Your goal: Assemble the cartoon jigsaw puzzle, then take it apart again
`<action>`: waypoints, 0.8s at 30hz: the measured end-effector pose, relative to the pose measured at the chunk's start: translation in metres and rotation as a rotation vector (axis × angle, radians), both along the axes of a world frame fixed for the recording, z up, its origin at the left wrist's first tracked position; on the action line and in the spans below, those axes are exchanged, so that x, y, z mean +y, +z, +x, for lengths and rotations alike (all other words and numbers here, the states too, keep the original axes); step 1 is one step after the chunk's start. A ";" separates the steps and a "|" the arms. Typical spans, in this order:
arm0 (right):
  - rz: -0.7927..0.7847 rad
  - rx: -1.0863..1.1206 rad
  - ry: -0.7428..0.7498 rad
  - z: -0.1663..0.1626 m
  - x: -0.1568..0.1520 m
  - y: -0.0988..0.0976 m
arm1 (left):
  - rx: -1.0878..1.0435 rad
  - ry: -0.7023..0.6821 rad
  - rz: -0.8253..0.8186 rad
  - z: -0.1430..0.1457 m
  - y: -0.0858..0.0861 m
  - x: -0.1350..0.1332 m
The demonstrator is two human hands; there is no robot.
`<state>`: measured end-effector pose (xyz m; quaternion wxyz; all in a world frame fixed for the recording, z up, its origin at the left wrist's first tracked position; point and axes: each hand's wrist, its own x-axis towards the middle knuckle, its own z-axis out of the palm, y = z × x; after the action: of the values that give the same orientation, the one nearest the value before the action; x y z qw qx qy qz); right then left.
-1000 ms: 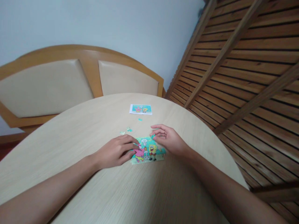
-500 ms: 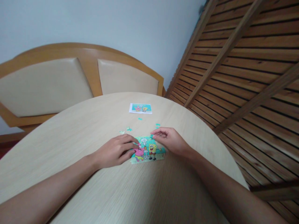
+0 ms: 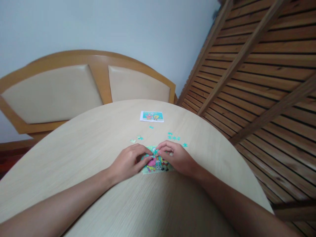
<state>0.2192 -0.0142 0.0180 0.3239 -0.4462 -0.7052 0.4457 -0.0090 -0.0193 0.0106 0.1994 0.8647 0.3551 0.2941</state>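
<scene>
The puzzle (image 3: 158, 165) lies flat around the middle of the bench (image 3: 135, 204), well inside its curved far edge. It looks largely joined, with its lower edge reading as one sheet; the hands cover parts of its sides and top, so any gaps there cannot be told. The left hand (image 3: 129, 161) rests at its left side, thumb and fingers narrowly parted over it; whether they grip or only steady it is unclear. The right hand (image 3: 179, 159) reaches over the upper right, fingertips nearly together; whether a piece sits between them cannot be told.

Left to place, seemingly, are a teal group (image 3: 174, 138) toward the bench's right edge, a small cluster (image 3: 139, 137) beyond the left hand, and a lone piece (image 3: 151, 127) just short of the picture card (image 3: 155, 116), near the far edge.
</scene>
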 end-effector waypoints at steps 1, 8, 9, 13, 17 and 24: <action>-0.027 0.009 0.000 -0.002 -0.002 -0.001 | -0.016 0.008 -0.018 0.001 -0.001 -0.001; -0.055 -0.007 -0.025 -0.011 -0.010 0.000 | -0.094 0.083 -0.133 0.004 -0.004 -0.001; -0.032 -0.027 -0.027 -0.011 -0.010 0.001 | -0.104 0.095 -0.146 0.004 -0.004 -0.001; 0.150 -0.148 -0.045 -0.012 -0.011 0.004 | -0.149 0.115 -0.201 0.005 -0.001 -0.003; 0.149 -0.120 -0.084 -0.012 -0.012 0.004 | -0.243 0.074 -0.285 0.008 0.001 -0.003; 0.250 -0.211 0.007 -0.012 -0.011 0.004 | -0.346 0.070 -0.336 0.006 -0.006 0.000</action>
<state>0.2074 -0.0254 0.0219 0.2996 -0.4442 -0.7868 0.3064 -0.0033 -0.0189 0.0044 0.3878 0.7434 0.3894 0.3812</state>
